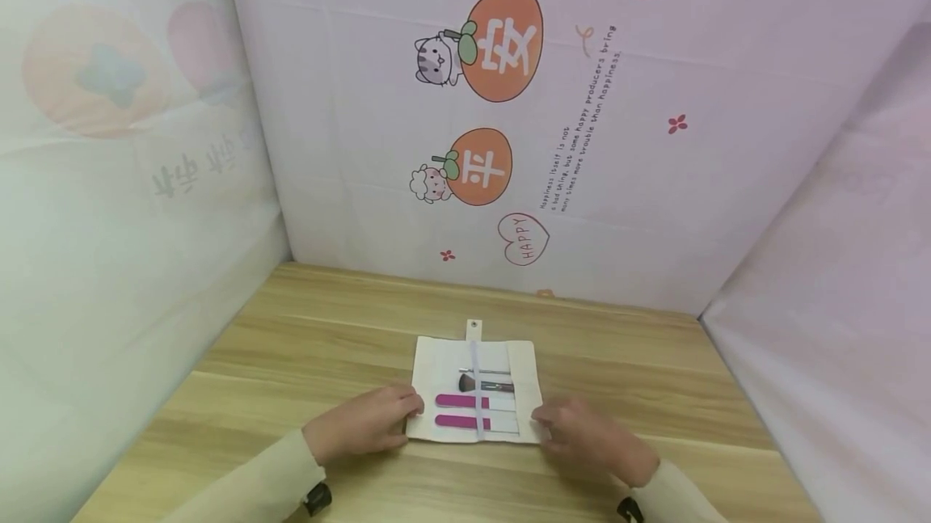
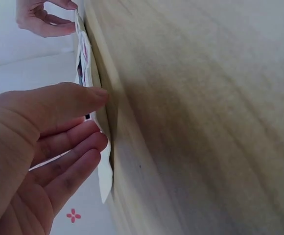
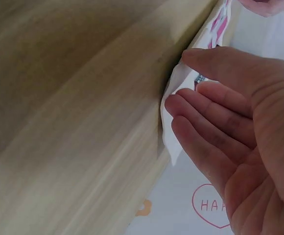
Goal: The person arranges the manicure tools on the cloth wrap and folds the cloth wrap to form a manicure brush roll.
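Note:
A cream fabric roll-up pouch (image 1: 525,377) lies unfolded on the wooden table, its snap tab (image 1: 474,327) pointing away from me. Under a pale elastic strap (image 1: 477,381) sit two magenta nail files (image 1: 460,401), a makeup brush (image 1: 465,382) with a dark handle and a thin metal tool (image 1: 465,370). My left hand (image 1: 371,419) touches the pouch's left edge, thumb and fingers apart and loosely bent in the left wrist view. At the opposite edge, my right hand (image 1: 587,436) rests its fingertips, likewise relaxed and spread from the thumb in the right wrist view.
The wood-grain table (image 1: 291,361) runs back to a white cloth wall (image 1: 349,143) printed with cartoon fruit and lettering. More white cloth closes in the left side (image 1: 131,224) and the right side (image 1: 851,264). Dark wrist straps (image 1: 318,499) show below both sleeves.

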Motion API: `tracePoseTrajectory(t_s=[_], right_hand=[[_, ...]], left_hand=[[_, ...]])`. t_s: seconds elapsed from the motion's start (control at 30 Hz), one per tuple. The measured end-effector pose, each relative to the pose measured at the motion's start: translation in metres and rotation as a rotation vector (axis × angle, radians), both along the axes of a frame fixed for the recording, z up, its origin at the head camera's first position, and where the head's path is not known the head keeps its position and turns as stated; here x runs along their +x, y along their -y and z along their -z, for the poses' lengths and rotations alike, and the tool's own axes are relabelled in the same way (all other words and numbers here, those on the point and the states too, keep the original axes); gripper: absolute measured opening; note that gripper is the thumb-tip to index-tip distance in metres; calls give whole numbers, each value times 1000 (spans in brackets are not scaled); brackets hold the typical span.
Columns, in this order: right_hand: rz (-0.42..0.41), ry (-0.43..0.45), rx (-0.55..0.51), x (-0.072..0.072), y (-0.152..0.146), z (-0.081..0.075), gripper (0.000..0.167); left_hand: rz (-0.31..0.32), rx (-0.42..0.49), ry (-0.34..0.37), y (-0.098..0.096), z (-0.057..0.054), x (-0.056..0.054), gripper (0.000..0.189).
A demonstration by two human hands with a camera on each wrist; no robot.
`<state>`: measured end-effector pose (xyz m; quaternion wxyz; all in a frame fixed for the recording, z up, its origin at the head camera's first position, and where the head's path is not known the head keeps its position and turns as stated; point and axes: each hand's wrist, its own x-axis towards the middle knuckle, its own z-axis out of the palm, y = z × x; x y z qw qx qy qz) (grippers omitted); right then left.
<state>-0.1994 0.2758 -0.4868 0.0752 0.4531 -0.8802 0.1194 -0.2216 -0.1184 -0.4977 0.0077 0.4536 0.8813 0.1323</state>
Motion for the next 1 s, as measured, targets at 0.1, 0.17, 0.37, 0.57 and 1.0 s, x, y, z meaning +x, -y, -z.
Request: tracePoseTrajectory(t_s=[0.1, 0.17, 0.37, 0.57, 1.0], right_hand=[[-17, 35, -22, -1, -1, -3, 16], [-16, 69, -32, -1, -2, -6, 14], [50, 142, -9, -7, -4, -16, 5], [65, 161, -52, -15, -9, -16, 4], [205, 143, -115, -33, -9, -11, 8]], left_hand=[[11, 30, 19, -1, -3, -2, 24], [25, 57, 20, -2, -5, -3, 16], [40, 124, 46, -2, -9, -8, 10], [1, 173, 117, 2, -9, -16, 10], [-123, 247, 247, 8, 5, -37, 13]])
